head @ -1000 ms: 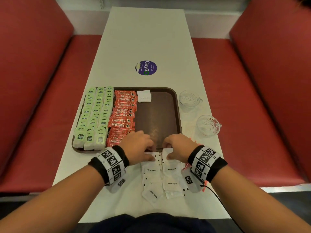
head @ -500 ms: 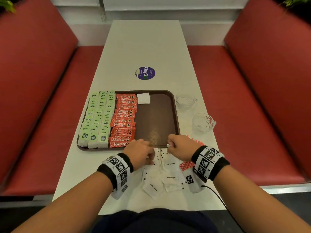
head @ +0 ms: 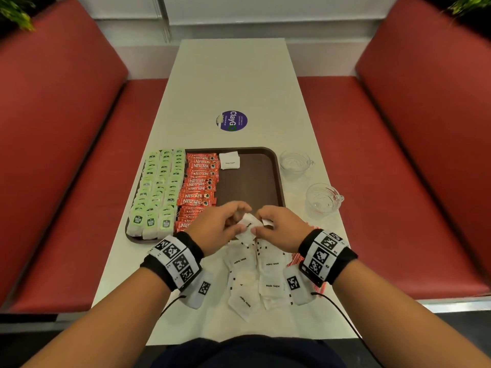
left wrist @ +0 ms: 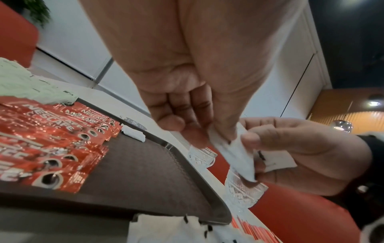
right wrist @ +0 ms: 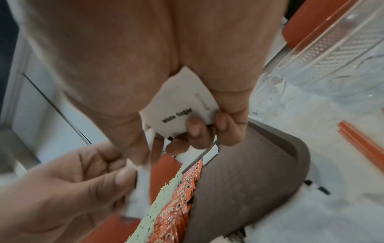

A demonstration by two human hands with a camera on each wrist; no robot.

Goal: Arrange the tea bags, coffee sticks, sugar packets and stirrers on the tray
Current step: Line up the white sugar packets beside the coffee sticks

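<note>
A brown tray (head: 277, 166) holds rows of green tea bags (head: 156, 192), red coffee sticks (head: 199, 187) and a small stack of white sugar packets (head: 229, 160) at its far side. Over the tray's near edge my left hand (head: 220, 229) pinches a white sugar packet (head: 248, 224) by thumb and fingers (left wrist: 232, 148). My right hand (head: 279, 229) pinches the same packet and holds another sugar packet (right wrist: 182, 113) curled in its fingers. More loose sugar packets (head: 255, 277) lie on the table near me. Orange stirrers (head: 297, 260) lie under my right wrist.
Two clear glass cups (head: 295, 162) (head: 322, 199) stand right of the tray. A round purple sticker (head: 231, 121) sits on the white table (head: 233, 75) beyond it. Red bench seats flank the table on both sides.
Both hands have lifted from the pile of packets on the table and now hold sugar packets together above the tray's near edge.
</note>
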